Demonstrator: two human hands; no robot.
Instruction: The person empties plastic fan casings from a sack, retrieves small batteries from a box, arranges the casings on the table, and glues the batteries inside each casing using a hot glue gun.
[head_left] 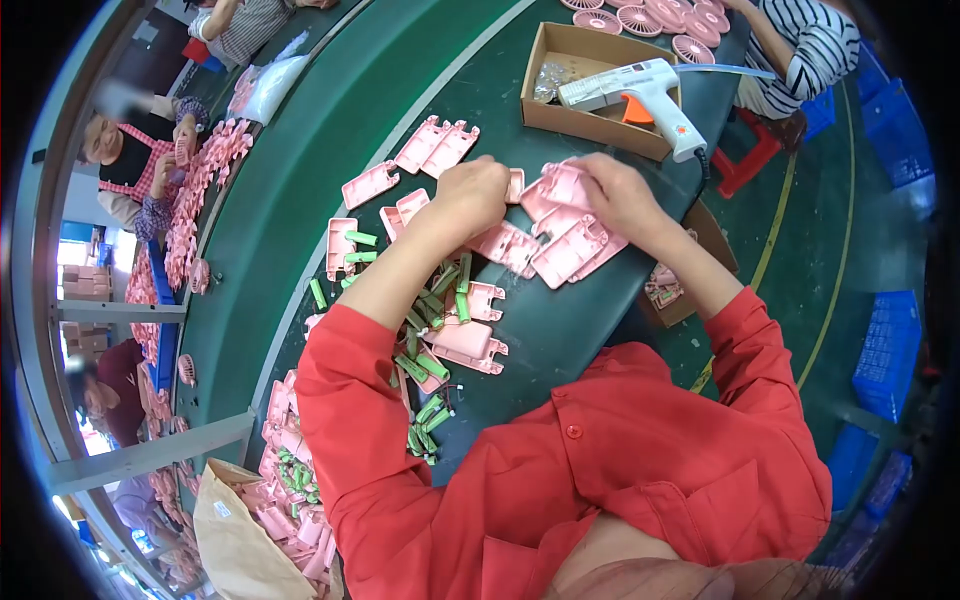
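The right hand (618, 195), in the upper middle of the frame, is closed on the edge of a pale pink moulded plastic shell (566, 187), which is held over other shells at the top of a loose heap. The left hand (475, 195) is bent beside a small pale pink plastic piece (515, 186); its fingertips are hidden, so I cannot tell whether it grips anything. The hands are apart.

Just below them, flat pink plastic shells (570, 252) overlap at odd angles. A careless pull on one could slide its neighbours towards the right edge of the dark green surface (530, 350), and perhaps down by the open brown cardboard box (715, 240) below.

At centre left, green cylindrical cells (462, 305) lie scattered among more shells, right beside the red fabric left sleeve (350, 400). The sleeve could sweep cells aside or snag their thin leads, since they look loose and round enough to roll.

At the upper right, a white glue gun with an orange trigger (650, 100) lies across a shallow brown cardboard tray (600, 135), its handle overhanging the rim. If the right forearm caught its black cord (703, 175), the gun could be dragged off.
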